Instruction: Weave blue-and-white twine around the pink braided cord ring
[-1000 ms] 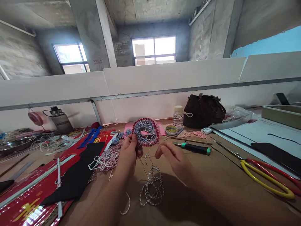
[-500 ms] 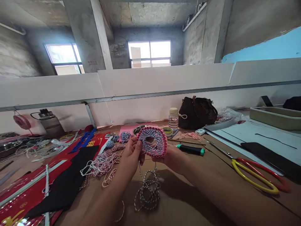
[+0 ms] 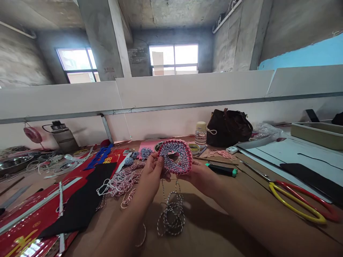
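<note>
The left hand [image 3: 150, 175] pinches a pink-edged cord ring [image 3: 175, 144] above the table [image 3: 211, 225], the right hand [image 3: 199, 176] half-curled beneath it; the edging [image 3: 189, 157] looks complete all round, but loose striped cord [image 3: 171, 217] remains unworked

Centre: a braided cord ring [image 3: 175, 157] held between the left hand [image 3: 151, 176] and right hand [image 3: 199, 175], above a loose cord coil [image 3: 171, 214] on the workbench [image 3: 209, 228].
Left: a felt sheet [image 3: 80, 200] on printed paper [image 3: 26, 223], a cord bundle [image 3: 120, 184] just right of them, a steel bowl [image 3: 14, 162] beyond.
Right: a utility knife [image 3: 222, 170] beside the right hand, long scissors [image 3: 297, 201] nearer the edge, a board [image 3: 278, 151] behind them, a tray [image 3: 317, 135] farther.
Far: a bottle [image 3: 200, 132] just left of a handbag [image 3: 229, 128], a flask [image 3: 63, 137] left, against the partition [image 3: 171, 121].
</note>
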`<action>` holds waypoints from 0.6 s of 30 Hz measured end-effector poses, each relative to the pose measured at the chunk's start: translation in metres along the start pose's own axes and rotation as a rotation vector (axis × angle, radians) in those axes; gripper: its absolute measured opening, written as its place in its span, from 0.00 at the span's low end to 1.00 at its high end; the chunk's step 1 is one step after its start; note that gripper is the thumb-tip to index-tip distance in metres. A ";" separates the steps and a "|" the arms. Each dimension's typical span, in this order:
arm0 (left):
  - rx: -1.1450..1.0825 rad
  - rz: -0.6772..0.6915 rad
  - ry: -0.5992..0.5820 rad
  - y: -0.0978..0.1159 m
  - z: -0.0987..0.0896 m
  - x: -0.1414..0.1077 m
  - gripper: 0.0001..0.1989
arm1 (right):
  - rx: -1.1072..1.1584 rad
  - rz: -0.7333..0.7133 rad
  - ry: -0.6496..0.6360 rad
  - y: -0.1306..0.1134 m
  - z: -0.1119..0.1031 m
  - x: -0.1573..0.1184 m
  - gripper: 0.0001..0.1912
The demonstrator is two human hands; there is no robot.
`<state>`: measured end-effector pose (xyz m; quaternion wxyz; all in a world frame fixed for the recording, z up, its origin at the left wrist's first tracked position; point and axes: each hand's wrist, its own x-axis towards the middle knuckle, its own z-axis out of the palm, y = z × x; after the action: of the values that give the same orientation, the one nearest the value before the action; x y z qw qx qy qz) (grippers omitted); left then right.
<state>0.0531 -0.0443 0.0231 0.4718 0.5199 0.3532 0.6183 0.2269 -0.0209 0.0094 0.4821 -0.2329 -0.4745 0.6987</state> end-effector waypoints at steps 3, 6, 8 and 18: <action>-0.016 -0.024 -0.001 0.000 0.000 0.000 0.28 | 0.022 -0.020 0.144 -0.004 -0.010 0.008 0.13; 0.000 -0.040 0.010 -0.001 0.000 0.000 0.26 | 0.014 -0.084 0.218 -0.017 -0.025 0.015 0.11; 0.008 -0.038 0.022 -0.002 -0.001 0.001 0.26 | -0.018 -0.125 0.214 -0.026 -0.033 0.016 0.13; -0.003 0.026 0.117 0.006 -0.010 0.006 0.24 | -0.596 -0.038 -0.065 -0.028 -0.027 0.009 0.11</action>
<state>0.0414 -0.0404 0.0285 0.4431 0.4868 0.3722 0.6543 0.2573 0.0013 0.0231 0.3902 -0.3326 -0.6782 0.5265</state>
